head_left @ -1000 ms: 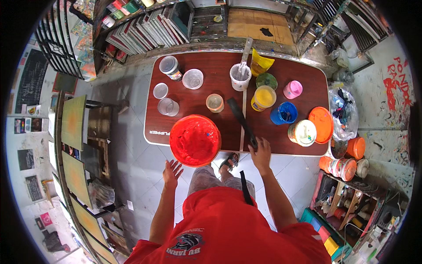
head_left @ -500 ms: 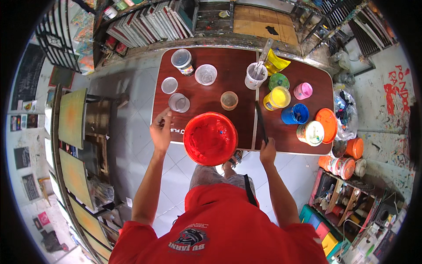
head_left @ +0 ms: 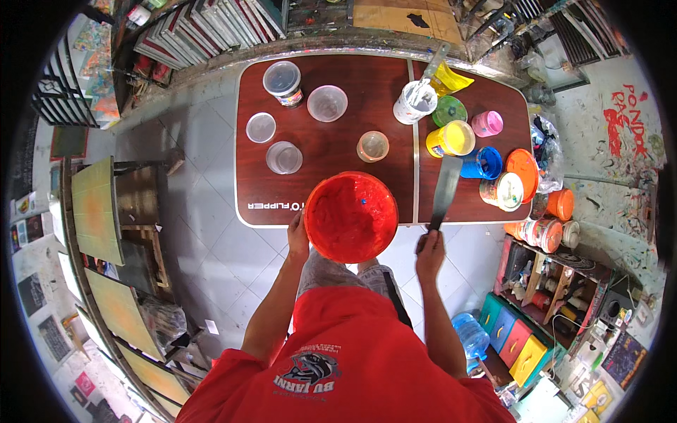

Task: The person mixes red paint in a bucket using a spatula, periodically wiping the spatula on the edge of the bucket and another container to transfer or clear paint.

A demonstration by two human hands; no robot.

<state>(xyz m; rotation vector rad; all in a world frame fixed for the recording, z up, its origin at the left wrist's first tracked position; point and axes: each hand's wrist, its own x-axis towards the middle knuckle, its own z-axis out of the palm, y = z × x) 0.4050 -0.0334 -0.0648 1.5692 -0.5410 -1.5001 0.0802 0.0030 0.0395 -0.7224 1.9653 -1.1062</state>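
Note:
My left hand [head_left: 297, 236] grips the left side of a red bucket [head_left: 342, 225] of thick red paint, which is at the table's near edge. My right hand [head_left: 429, 254], right of the bucket, is closed on the handle of a flat dark spatula [head_left: 446, 189], its broad blade raised toward the table. Beyond the bucket stand clear cups [head_left: 283, 156], a small cup [head_left: 372, 146], a lidded tub [head_left: 282, 81] and a white cup [head_left: 415, 102] with mixing sticks. On the right are yellow [head_left: 451, 137], blue [head_left: 482, 161], pink [head_left: 486, 123] and green [head_left: 450, 111] paint containers.
The brown table [head_left: 268, 187] has a white tub [head_left: 502, 190] and orange lid [head_left: 522, 169] at its right end. Paint buckets [head_left: 549, 235] and a cluttered shelf [head_left: 553, 285] stand lower right; a board rack [head_left: 99, 211] is left, framed canvases [head_left: 211, 28] behind.
My left hand has moved from open beside the bucket onto its side. My right hand has turned the spatula so the blade's broad face shows.

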